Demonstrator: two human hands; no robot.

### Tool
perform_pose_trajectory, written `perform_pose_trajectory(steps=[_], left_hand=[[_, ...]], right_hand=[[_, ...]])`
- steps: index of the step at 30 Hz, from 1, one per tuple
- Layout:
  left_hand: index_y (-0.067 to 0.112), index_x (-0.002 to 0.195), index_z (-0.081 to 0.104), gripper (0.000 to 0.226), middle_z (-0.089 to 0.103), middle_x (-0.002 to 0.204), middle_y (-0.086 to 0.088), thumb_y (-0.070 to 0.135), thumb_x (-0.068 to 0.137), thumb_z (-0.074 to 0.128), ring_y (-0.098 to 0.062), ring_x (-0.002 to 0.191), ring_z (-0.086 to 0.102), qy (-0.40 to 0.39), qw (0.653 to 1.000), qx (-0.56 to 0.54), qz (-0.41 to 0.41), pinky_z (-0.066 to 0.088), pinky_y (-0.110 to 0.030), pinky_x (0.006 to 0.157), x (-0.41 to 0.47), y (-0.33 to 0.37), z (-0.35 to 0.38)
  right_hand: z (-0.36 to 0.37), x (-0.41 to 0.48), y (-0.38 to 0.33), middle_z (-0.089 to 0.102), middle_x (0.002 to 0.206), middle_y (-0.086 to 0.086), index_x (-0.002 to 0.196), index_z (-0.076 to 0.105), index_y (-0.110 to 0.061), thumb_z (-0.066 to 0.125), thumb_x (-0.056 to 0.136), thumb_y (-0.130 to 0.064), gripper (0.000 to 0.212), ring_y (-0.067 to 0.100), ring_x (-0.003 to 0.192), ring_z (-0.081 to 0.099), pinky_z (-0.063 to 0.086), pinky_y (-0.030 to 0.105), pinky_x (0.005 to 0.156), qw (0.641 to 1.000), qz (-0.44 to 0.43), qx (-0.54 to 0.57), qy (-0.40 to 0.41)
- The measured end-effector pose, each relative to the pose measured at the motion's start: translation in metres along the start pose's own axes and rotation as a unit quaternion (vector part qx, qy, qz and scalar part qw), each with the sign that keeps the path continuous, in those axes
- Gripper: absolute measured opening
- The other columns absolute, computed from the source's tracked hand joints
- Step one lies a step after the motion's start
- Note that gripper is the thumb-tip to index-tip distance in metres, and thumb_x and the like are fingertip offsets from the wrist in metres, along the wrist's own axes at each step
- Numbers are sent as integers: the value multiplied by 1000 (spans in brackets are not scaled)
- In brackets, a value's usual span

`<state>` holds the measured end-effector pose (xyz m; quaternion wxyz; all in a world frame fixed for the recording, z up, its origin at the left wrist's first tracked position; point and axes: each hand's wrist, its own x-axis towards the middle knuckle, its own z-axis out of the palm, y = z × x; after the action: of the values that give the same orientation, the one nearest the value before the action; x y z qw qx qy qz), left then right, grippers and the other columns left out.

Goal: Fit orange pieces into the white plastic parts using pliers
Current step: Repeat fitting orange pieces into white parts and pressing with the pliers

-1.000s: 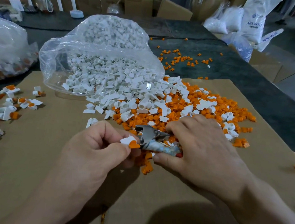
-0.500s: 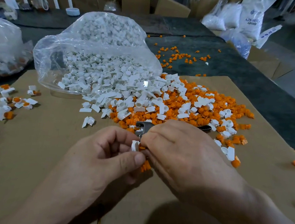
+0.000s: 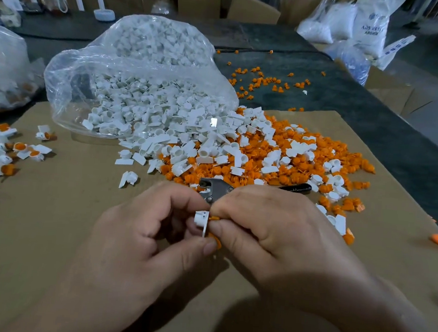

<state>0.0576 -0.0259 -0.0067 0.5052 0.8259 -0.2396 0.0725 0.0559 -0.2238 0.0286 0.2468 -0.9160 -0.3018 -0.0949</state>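
My left hand [image 3: 144,241] pinches a small white plastic part [image 3: 201,219] between thumb and fingers. My right hand [image 3: 267,232] meets it from the right and pinches an orange piece [image 3: 214,218] against the part. The pliers [image 3: 214,189] lie under my right hand, their metal jaws poking out above my fingers and a black handle [image 3: 296,187] showing to the right. Whether my right hand also grips the pliers is hidden. A heap of loose white parts [image 3: 163,130] and orange pieces [image 3: 286,168] lies just beyond my hands.
A clear plastic bag [image 3: 131,62] spills white parts onto the cardboard sheet [image 3: 50,231]. Fitted white-and-orange parts [image 3: 20,150] lie at the left. Stray orange pieces [image 3: 261,82] dot the dark table behind. Another bag [image 3: 2,70] sits at far left.
The pliers were at the white part a second ago. My right hand has since slid left over them, and its fingertips now meet the part in my left hand.
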Motion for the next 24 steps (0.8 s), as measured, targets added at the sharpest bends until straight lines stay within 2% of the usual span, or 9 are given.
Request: perform_pose_trajectory(steps=[4, 6, 8, 11, 16, 19, 21, 22, 24], left_hand=[[39, 100, 60, 26, 63, 82, 32, 43, 75, 67, 11, 73, 60, 12, 999, -29, 33, 45, -2, 64, 3, 8, 5], [37, 100, 57, 25, 61, 84, 35, 41, 77, 64, 15, 74, 57, 2, 999, -16, 43, 41, 2, 67, 4, 11, 6], [35, 102, 57, 26, 59, 86, 36, 43, 77, 62, 14, 75, 56, 0, 999, 21, 49, 42, -1, 69, 4, 11, 4], [34, 106, 55, 31, 55, 92, 34, 46, 77, 58, 8, 78, 53, 8, 995, 79, 54, 45, -13, 71, 4, 10, 2], [37, 105, 57, 28, 56, 91, 42, 42, 78, 59, 19, 83, 54, 28, 996, 70, 57, 40, 1, 75, 2, 10, 5], [41, 103, 59, 30, 63, 90, 30, 50, 75, 61, 7, 79, 62, 46, 994, 82, 47, 47, -9, 68, 2, 8, 4], [45, 104, 59, 34, 64, 86, 21, 57, 72, 63, -1, 73, 63, 61, 994, 94, 17, 47, -11, 62, 1, 5, 3], [46, 103, 61, 35, 65, 82, 19, 59, 71, 64, -1, 68, 63, 77, 995, 69, -6, 47, -10, 60, 0, 5, 3], [41, 95, 68, 33, 67, 72, 10, 55, 66, 73, -3, 57, 62, 114, 988, -65, -86, 51, -21, 55, 6, 3, 2]], right_hand=[[1, 0, 1, 55, 76, -14, 86, 62, -25, 48, 96, -33, 19, 5, 75, 52, 42, 25, 63, 1000, -6, 20, 12], [1, -1, 1, 55, 77, -14, 87, 62, -25, 48, 97, -33, 19, 5, 76, 52, 43, 25, 64, 1000, -8, 22, 12], [0, -1, 2, 56, 78, -14, 88, 63, -25, 49, 97, -31, 17, 5, 77, 53, 44, 25, 65, 1000, -12, 25, 13], [0, 0, 1, 59, 81, -12, 89, 65, -23, 52, 96, -29, 16, 7, 79, 57, 48, 31, 66, 999, -13, 35, 17], [2, 0, -2, 61, 83, -13, 90, 66, -22, 56, 95, -25, 12, 6, 81, 56, 47, 27, 68, 999, -14, 13, 39], [4, 0, -3, 60, 85, -14, 93, 65, -24, 54, 95, -28, 12, 5, 82, 55, 47, 26, 68, 999, 6, 21, 30], [3, -1, -5, 55, 81, -16, 91, 60, -29, 51, 95, -36, 12, 3, 76, 52, 44, 22, 62, 999, 27, 14, 31], [2, -2, -6, 53, 77, -16, 89, 57, -32, 50, 93, -40, 11, 3, 71, 50, 43, 22, 58, 999, 39, 9, 35], [1, -3, -8, 49, 64, -16, 87, 51, -36, 46, 90, -48, 13, 4, 60, 50, 37, 20, 46, 998, 60, -5, 30]])
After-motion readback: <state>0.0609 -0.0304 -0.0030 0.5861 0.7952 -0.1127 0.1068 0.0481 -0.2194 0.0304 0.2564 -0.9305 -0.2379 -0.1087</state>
